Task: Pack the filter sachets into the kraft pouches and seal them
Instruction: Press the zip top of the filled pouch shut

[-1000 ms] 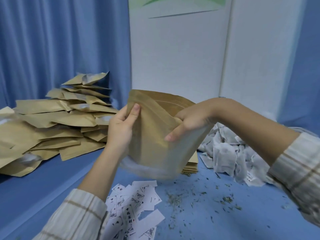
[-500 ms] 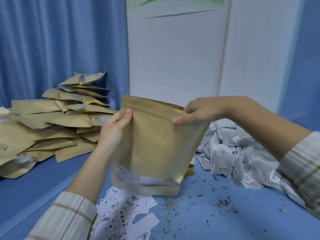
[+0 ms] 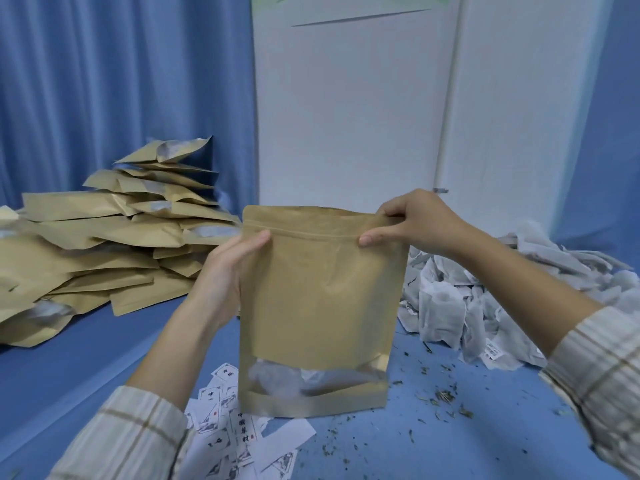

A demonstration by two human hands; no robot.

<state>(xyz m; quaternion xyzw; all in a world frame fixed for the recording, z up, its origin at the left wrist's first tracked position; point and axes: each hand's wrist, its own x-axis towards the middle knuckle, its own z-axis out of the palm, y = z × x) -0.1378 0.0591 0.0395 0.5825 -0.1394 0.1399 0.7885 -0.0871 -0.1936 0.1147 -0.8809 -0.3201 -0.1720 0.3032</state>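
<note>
The kraft pouch (image 3: 322, 306) stands upright in front of you, its base touching or just above the blue table (image 3: 485, 445), with filter sachets (image 3: 294, 377) visible through its lower window; your left hand (image 3: 225, 282) grips the left edge with the thumb across the front near the zip line, and your right hand (image 3: 415, 223) pinches the top right corner. If you press the zip from one corner only, the track may mate unevenly and leave a gap. Loose herb crumbs (image 3: 443, 396) lie on the table and could foul the seal.
</note>
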